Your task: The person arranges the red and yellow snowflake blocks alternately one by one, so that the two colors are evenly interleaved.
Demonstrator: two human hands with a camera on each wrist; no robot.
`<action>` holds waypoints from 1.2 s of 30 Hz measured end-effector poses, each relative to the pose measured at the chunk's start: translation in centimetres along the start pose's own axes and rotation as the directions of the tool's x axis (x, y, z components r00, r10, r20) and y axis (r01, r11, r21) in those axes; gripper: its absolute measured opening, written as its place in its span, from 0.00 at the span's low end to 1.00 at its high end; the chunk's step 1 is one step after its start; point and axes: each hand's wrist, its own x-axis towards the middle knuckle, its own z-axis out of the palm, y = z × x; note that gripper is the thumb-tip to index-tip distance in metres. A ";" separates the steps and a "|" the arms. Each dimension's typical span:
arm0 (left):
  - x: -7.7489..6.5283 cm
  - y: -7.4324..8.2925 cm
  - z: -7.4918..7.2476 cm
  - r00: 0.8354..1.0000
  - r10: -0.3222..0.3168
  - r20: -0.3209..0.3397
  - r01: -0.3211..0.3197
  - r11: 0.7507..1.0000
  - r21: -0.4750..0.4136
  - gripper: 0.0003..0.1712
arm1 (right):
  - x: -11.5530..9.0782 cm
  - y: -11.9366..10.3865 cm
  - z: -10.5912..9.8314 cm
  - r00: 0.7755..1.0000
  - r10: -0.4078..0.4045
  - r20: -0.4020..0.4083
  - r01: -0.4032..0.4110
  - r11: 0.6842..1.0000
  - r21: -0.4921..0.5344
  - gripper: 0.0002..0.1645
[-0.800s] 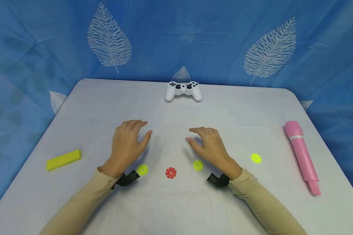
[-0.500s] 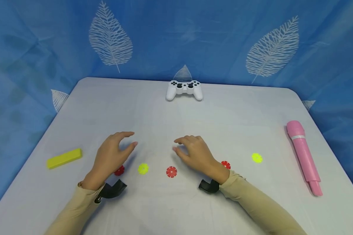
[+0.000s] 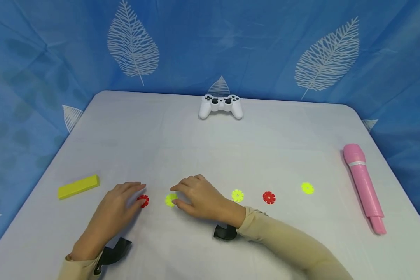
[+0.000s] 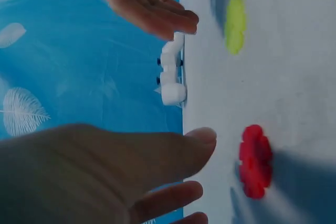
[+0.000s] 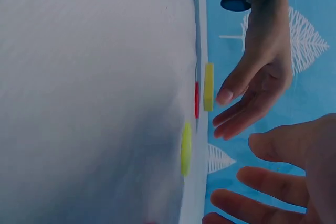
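My left hand (image 3: 108, 216) hovers at a red notched disc (image 3: 145, 201), thumb and fingers loosely bent and apart, nothing between them. In the left wrist view a gap shows between the thumb and that red disc (image 4: 255, 161). Just to the right, my right hand (image 3: 204, 200) is over a yellow-green notched disc (image 3: 169, 200), its thumb tip overlapping the disc's edge in the head view. The right wrist view has this yellow-green disc (image 5: 186, 149) on the tabletop, apart from the spread fingers. Another red disc, seen earlier mid-row, is hidden behind the right hand and forearm.
Farther right lie a yellow-green disc (image 3: 237, 195), a red disc (image 3: 269, 197) and another yellow-green disc (image 3: 307, 188). A yellow block (image 3: 78, 187) lies at left, a pink microphone-shaped thing (image 3: 364, 186) at right. A white game controller (image 3: 221, 106) sits at the back edge.
Both hands have come down and leftward, toward the discs at the left of the row. The right-hand discs have come into sight, while the middle red one has become covered.
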 end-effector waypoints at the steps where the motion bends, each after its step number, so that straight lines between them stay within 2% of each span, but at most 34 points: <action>1: -0.2 0.0 0.2 1.000 -0.002 0.002 0.002 1.000 0.017 0.21 | 0.1 -0.2 0.1 1.000 -0.011 0.016 0.011 1.000 0.001 0.17; 6: -1.0 -0.3 0.8 1.000 -0.029 -0.008 0.030 0.996 0.082 0.19 | 0.5 -0.9 0.3 0.998 -0.033 0.056 0.032 0.999 0.025 0.18; 12: -1.0 -0.7 1.2 0.998 -0.067 0.008 0.066 0.993 0.095 0.24 | 0.6 -1.0 0.8 0.997 -0.033 0.063 0.031 0.999 0.040 0.18; 18: -0.5 -0.7 1.2 0.991 -0.114 0.066 0.110 0.993 0.050 0.24 | 0.5 -0.8 0.9 0.997 -0.021 0.073 0.018 0.999 0.044 0.17; 24: 0.0 -0.6 0.9 0.963 -0.187 0.193 0.195 0.981 -0.023 0.23 | 0.4 -0.7 0.9 0.996 -0.010 0.087 0.004 0.998 0.064 0.18; 26: 0.2 -0.6 0.8 0.962 -0.176 0.208 0.189 0.981 -0.044 0.21 | 0.4 -0.7 0.9 0.995 0.002 0.100 -0.010 0.997 0.075 0.18; 32: 0.7 -0.8 0.7 0.978 -0.093 0.185 0.112 0.989 -0.098 0.16 | 0.4 -0.6 0.9 0.991 0.016 0.135 -0.030 0.994 0.105 0.19; 36: 0.8 -1.0 0.7 0.973 -0.087 0.214 0.126 0.976 -0.176 0.16 | 0.5 -0.5 1.0 0.988 0.018 0.153 -0.037 0.992 0.121 0.20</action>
